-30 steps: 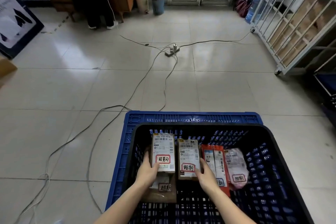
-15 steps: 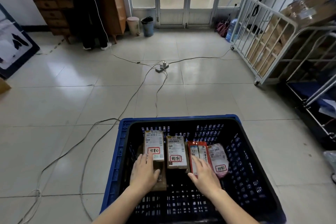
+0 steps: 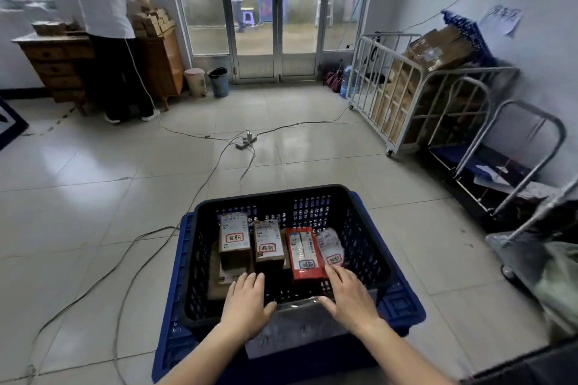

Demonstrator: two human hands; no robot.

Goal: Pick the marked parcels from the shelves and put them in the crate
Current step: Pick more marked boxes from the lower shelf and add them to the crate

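Whereas the black perforated plastic crate (image 3: 369,241), nested in a blue slotted plastic crate (image 3: 175,306), was reached into a second ago with both hands set against the upright parcels, the hands are now drawn back to its near rim. The left hand (image 3: 247,303) and the right hand (image 3: 350,297) are held flat, with fingers straight and slightly spread. Nothing is gripped by either. The placement is therefore judged complete, and a return to the shelves for further marked parcels is indicated.

The crate walls are rigid and latticed with small slots. A row of four parcels is left standing toward the far wall:

- The taller brown cardboard box (image 3: 234,244) is matte and square-edged, and a white label with a red-framed mark is carried on its face.
- The shorter brown cardboard box (image 3: 269,251) is finished alike.
- The red glossy packet (image 3: 305,255) is flat and smooth.
- The pale crinkled plastic pouch (image 3: 330,247) is soft and rounded.

A flat brown cardboard parcel (image 3: 219,286) is seen lying beneath the taller box.
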